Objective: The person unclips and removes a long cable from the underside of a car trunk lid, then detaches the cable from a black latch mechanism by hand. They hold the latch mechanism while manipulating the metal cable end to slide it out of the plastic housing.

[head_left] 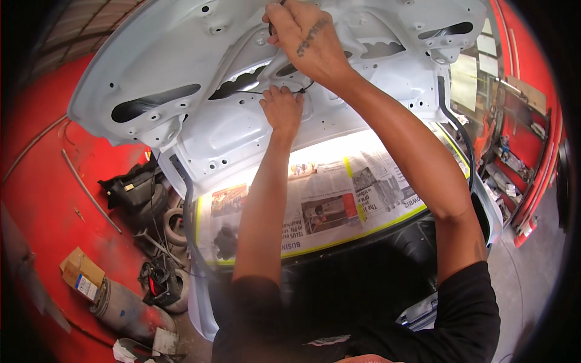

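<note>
Overhead, the raised pale grey trunk lid [339, 115] fills the upper view, its inner side full of cutouts and small holes. A thin black wire [248, 92] runs across it. My left hand [282, 111] reaches up to the lid with its fingers curled at the wire, which comes out on both sides of them. Higher up, my right hand [311, 45] is closed near the top of the view. A dark bit shows beside its fingers, too little to name. The fingertips there are partly hidden.
Taped newspaper [381, 193] covers the glass below the lid, above the dark trunk opening [339, 284]. Black hinge arms [457, 127] flank it. On the left stand tires [175, 225], a drum [130, 311] and a cardboard box [83, 272]; a cluttered shelf [508, 169] is at right.
</note>
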A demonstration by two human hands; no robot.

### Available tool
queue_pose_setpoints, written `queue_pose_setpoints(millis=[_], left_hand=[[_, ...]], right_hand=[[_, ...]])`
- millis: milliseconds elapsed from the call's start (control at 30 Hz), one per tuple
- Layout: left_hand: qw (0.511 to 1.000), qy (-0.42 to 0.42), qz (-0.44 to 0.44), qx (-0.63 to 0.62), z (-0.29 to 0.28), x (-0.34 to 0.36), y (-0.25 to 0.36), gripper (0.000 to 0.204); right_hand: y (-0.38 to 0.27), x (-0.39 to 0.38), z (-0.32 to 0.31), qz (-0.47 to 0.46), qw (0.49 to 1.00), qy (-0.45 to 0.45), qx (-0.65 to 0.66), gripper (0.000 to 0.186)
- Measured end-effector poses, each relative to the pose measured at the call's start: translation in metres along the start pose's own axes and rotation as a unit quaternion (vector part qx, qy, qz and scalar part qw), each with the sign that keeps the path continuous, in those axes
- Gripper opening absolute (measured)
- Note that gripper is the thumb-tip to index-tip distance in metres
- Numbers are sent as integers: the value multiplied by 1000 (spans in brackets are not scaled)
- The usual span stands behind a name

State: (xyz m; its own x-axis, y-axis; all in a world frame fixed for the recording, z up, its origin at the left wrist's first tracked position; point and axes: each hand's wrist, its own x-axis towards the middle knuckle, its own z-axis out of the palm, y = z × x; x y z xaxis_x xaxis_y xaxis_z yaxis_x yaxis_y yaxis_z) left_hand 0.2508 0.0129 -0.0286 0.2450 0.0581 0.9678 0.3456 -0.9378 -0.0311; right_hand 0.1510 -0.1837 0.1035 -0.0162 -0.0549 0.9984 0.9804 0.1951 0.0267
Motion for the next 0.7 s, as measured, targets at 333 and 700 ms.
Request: queue_pose_setpoints(millis=[333,700], left_hand=[[999,-32,35,24,10,0,-5,43],[997,-65,42,26,0,-7,-3,34]], right_hand=[[14,4,6,-36,998,-25,54,37],[23,13,-3,27,998,-48,23,39]])
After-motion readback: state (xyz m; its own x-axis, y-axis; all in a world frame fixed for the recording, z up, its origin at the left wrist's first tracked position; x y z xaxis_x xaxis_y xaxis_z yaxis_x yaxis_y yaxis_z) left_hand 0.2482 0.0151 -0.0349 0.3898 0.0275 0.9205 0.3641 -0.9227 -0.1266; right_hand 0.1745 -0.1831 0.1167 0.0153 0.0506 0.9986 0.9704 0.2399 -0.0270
